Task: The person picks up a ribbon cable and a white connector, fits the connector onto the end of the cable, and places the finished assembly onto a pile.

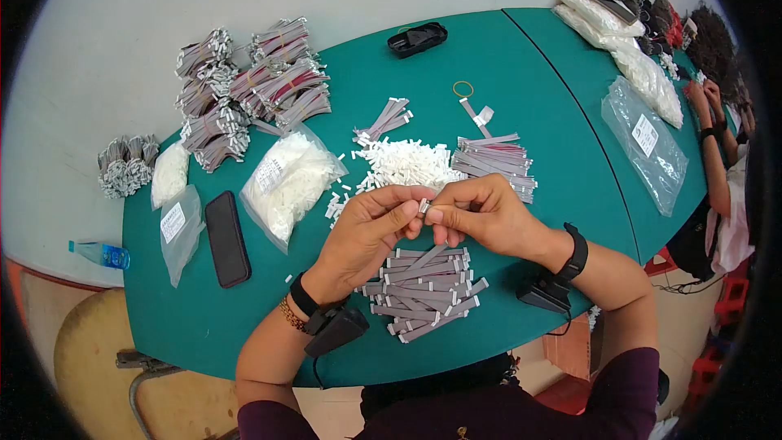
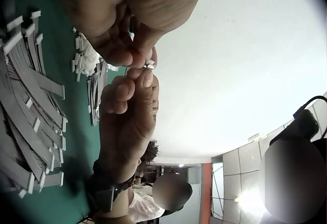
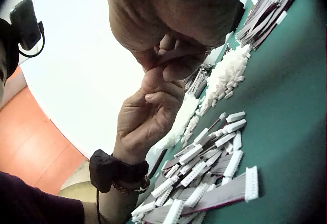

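Observation:
Both hands meet over the near side of the table, fingertips together. My left hand pinches a small white connector between thumb and forefinger. From the other side, my right hand pinches at the same piece, its thumb against it. In the left wrist view the connector shows pale and shiny between the fingertips; the fingers hide most of it. Below the hands lies a pile of grey ribbon cables with white end connectors. Just beyond the fingers is a heap of loose white connector housings.
More ribbon cables lie right of the heap, near a rubber band. To the left are a bag of white pieces and a black phone. Bundled cables stack at the back left. Another person's arm is at far right.

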`<state>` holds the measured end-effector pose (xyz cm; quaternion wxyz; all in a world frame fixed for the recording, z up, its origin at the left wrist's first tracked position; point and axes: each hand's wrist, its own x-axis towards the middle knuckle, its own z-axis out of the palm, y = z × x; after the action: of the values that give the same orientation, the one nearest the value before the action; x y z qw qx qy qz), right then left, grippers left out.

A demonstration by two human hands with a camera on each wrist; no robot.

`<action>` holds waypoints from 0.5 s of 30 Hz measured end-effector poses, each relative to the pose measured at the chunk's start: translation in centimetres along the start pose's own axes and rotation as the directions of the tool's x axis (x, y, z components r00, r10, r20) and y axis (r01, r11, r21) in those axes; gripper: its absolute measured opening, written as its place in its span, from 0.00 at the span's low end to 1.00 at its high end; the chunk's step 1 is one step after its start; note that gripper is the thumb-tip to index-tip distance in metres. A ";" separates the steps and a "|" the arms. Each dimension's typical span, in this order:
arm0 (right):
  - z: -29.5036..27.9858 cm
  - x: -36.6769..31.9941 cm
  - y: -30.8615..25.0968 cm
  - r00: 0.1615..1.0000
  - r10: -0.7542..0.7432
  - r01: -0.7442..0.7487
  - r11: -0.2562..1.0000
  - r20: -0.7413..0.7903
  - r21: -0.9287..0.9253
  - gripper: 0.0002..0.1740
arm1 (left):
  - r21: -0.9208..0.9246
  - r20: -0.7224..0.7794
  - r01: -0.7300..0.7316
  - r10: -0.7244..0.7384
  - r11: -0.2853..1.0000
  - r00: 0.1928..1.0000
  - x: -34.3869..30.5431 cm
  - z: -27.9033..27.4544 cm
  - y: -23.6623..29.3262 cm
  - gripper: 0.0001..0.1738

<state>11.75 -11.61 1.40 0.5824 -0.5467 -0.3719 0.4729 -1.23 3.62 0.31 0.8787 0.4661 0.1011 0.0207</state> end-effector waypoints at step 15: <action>0.0 0.0 -0.1 1.000 0.015 -0.015 1.000 -0.016 -0.007 0.09 | 0.013 0.006 -0.014 0.014 1.000 1.000 0.0 0.1 0.0 0.14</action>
<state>11.77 -11.64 1.51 0.5798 -0.5553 -0.3647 0.4717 -1.26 3.54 0.40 0.8758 0.4726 0.0953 0.0246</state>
